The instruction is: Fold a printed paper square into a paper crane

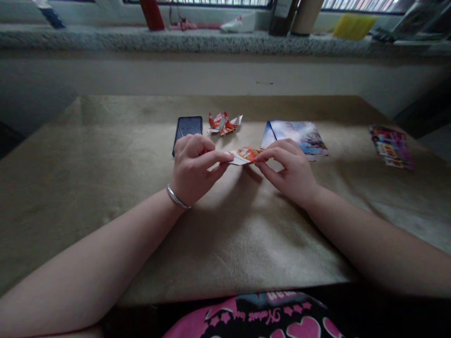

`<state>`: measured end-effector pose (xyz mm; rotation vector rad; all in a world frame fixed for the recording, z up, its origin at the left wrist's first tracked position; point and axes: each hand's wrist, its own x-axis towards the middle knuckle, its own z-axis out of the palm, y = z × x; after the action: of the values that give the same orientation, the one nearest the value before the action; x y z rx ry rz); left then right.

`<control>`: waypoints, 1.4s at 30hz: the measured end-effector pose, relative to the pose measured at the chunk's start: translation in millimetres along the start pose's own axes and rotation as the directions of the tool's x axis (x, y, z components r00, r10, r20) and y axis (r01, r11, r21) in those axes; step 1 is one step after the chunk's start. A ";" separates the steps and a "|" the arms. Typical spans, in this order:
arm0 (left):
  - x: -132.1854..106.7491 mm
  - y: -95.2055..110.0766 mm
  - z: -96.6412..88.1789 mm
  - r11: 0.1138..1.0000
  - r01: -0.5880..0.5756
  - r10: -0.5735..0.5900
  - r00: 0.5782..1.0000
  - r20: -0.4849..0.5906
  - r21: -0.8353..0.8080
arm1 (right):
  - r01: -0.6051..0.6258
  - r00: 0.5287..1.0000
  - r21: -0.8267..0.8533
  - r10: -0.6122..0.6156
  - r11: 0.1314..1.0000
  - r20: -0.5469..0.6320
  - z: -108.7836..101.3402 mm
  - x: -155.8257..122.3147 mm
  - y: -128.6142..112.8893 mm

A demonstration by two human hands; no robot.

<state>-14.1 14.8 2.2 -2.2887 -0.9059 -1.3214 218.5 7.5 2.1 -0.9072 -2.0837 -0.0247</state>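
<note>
Between my two hands, just above the table, is a small folded piece of paper (243, 155), white with a red and orange print. My left hand (196, 162), with a silver bangle at the wrist, pinches its left end between thumb and forefinger. At the right end, the thumb and fingertips of my right hand (287, 170) close on the paper's edge. Behind it lies a cluster of folded red and white paper pieces (224, 124). A dark phone (189, 126) rests beyond my left hand, which partly covers it.
Blue-and-white printed sheets (298, 134) lie beyond my right hand. Farther right is a pile of colourful printed cards or papers (392, 148). A tan cloth covers the table (211, 263). Behind stands a stone window sill (211, 43) with bottles and a yellow object (354, 26).
</note>
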 end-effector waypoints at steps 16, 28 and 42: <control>-4.0 -11.3 3.8 0.971 0.141 -0.119 0.985 0.123 -0.193 | -0.348 0.932 0.093 0.334 0.933 0.138 6.9 -5.8 8.3; -13.4 -18.7 17.7 0.725 0.551 -0.501 0.834 0.232 -0.413 | -0.489 0.847 0.028 0.466 0.872 0.255 13.1 -6.4 13.9; -20.4 -24.3 30.9 0.555 0.594 -0.401 0.805 0.438 -0.582 | -0.532 0.841 0.170 0.494 0.829 0.222 23.2 -9.5 29.4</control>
<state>-18.1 43.2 -31.5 -2.9688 -1.4324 -1.9008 224.0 30.9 -28.1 -1.3368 -1.8734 0.5858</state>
